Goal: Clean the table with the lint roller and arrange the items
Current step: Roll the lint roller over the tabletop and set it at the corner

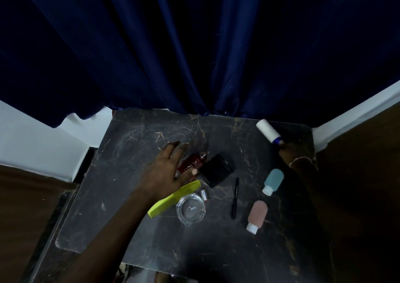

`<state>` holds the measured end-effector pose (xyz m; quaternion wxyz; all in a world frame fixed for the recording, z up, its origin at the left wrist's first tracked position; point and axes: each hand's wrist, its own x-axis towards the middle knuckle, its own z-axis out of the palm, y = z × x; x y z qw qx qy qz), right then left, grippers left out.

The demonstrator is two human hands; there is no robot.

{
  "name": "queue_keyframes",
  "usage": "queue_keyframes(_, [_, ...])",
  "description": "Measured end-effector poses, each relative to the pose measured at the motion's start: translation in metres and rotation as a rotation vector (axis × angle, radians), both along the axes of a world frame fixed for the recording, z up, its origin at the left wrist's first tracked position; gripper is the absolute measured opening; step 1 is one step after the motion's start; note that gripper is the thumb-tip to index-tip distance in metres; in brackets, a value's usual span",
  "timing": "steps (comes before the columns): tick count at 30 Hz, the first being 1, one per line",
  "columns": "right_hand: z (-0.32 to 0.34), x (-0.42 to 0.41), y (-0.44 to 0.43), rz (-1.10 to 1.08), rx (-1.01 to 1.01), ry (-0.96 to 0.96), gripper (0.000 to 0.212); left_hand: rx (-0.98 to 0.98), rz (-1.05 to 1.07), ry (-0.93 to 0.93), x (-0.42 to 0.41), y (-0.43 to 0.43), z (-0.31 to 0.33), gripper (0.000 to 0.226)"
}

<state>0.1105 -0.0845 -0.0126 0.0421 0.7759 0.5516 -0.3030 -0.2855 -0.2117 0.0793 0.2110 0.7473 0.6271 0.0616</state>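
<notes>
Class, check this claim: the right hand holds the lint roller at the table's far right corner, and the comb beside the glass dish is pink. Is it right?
Not quite. The head view shows the comb beside the glass dish is yellow-green, not pink. The right hand does hold the lint roller at the far right corner of the table.

Comb (173, 198) left of dish (190, 209), pen (235, 197) right of it.

Head view, steeply down onto table (134, 228)
</notes>
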Motion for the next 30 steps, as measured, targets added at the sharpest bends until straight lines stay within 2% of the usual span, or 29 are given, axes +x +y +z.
queue_keyframes(3, [0.005,-0.005,-0.006,-0.005,-0.016,-0.014,0.038,0.0,-0.01,0.014,0.002,-0.001,0.001,0.095])
queue_keyframes(10, [0.004,-0.055,-0.013,0.187,0.03,-0.001,0.042,0.026,-0.007,-0.006,0.003,-0.008,0.006,0.092])
queue_keyframes(15, [0.005,-0.087,-0.017,0.345,0.052,-0.018,0.037,0.024,0.005,-0.011,0.002,-0.01,0.006,0.093])
queue_keyframes(21, [-0.002,-0.091,-0.015,0.324,0.09,-0.085,0.044,0.029,0.031,-0.028,0.001,-0.009,0.006,0.098])
queue_keyframes(26, [-0.012,-0.067,-0.006,0.127,0.116,-0.117,0.048,0.001,0.04,0.015,0.001,-0.006,0.009,0.1])
queue_keyframes(30, [-0.016,-0.044,0.002,0.067,0.128,-0.124,0.047,0.034,0.018,0.096,0.002,-0.004,0.011,0.097])
